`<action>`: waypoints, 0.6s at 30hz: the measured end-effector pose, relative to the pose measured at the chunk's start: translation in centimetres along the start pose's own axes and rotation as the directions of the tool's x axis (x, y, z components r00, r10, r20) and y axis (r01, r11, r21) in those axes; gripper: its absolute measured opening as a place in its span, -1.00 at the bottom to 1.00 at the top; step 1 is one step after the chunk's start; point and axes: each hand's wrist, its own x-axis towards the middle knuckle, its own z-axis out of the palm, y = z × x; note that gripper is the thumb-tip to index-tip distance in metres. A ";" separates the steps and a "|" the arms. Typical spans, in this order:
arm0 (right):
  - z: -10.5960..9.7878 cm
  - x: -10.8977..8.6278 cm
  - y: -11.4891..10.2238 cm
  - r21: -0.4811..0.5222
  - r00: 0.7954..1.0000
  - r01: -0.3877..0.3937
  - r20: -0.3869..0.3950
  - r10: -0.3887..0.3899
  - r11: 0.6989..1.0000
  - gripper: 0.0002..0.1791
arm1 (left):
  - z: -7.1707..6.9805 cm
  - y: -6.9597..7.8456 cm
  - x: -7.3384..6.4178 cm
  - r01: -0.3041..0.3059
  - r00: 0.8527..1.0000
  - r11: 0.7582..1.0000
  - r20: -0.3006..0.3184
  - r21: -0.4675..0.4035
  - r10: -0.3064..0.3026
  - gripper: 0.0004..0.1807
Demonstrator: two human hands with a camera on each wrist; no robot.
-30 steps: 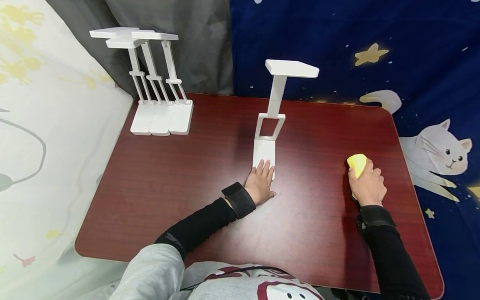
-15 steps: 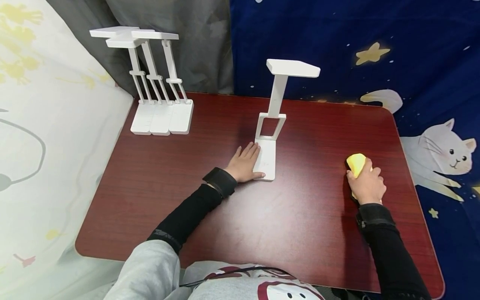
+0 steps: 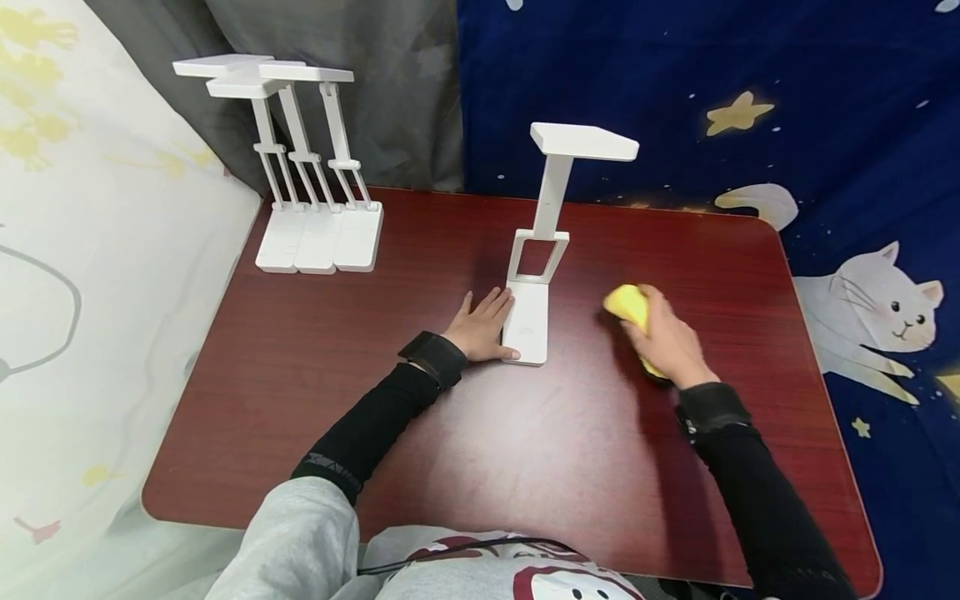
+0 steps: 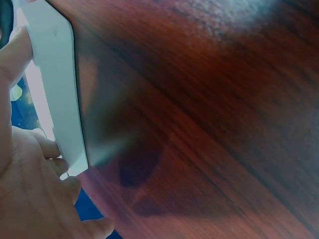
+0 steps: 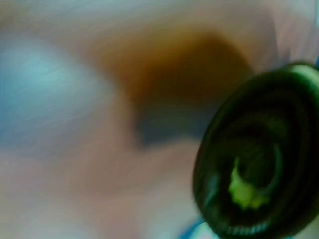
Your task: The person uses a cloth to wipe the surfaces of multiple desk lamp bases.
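A white folding desk lamp stands upright on the table, its flat head raised at the back. My left hand lies against the left side of its base, fingers fairly straight and spread, thumb at the base's front corner. In the left wrist view the fingers touch the white base. To the lamp's right, my right hand grips a small rounded yellow object with a dark underside, tilted over the table. In the right wrist view a dark ring-like round part with yellow inside shows; the rest is blurred.
Three similar white lamps stand side by side at the back left of the reddish-brown table. A grey curtain and a dark blue printed cloth hang behind. A pale printed cloth is at the left.
My left hand has shifted from on top of the lamp base to its left side. My right hand has moved left toward the lamp with the yellow object.
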 end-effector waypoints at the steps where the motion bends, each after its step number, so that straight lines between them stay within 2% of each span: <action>1: 0.3 0.7 -1.2 0.011 0.997 0.078 0.023 -0.078 0.997 -0.32 | 0.0 0.0 0.0 0.000 1.000 1.000 -0.002 -0.001 0.000 0.14; 4: 1.2 2.7 -4.7 0.004 0.962 0.257 0.099 -0.256 0.966 -0.36 | 0.0 0.1 0.0 0.000 1.000 1.000 -0.012 -0.004 0.000 0.14; 7: 2.0 4.5 -7.2 -0.062 0.927 0.359 0.139 -0.348 0.931 -0.39 | 0.0 0.3 0.0 -0.002 1.000 1.000 -0.019 -0.015 0.002 0.14; 9: 2.6 5.3 -8.2 -0.120 0.919 0.384 0.148 -0.366 0.916 -0.41 | 0.1 0.4 0.0 -0.003 1.000 1.000 -0.020 -0.024 0.003 0.15; 12: 3.4 6.0 -8.9 -0.187 0.920 0.384 0.159 -0.358 0.904 -0.42 | 0.2 0.6 0.0 -0.010 1.000 0.999 -0.019 -0.038 0.009 0.16; 15: 4.0 6.4 -9.4 -0.199 0.922 0.374 0.188 -0.340 0.906 -0.42 | 0.1 0.5 -0.1 -0.008 1.000 0.999 -0.021 -0.036 0.007 0.18; 18: 4.0 6.7 -9.7 -0.171 0.921 0.365 0.212 -0.327 0.915 -0.42 | -0.1 0.3 -0.1 0.008 1.000 1.000 -0.025 -0.018 -0.009 0.18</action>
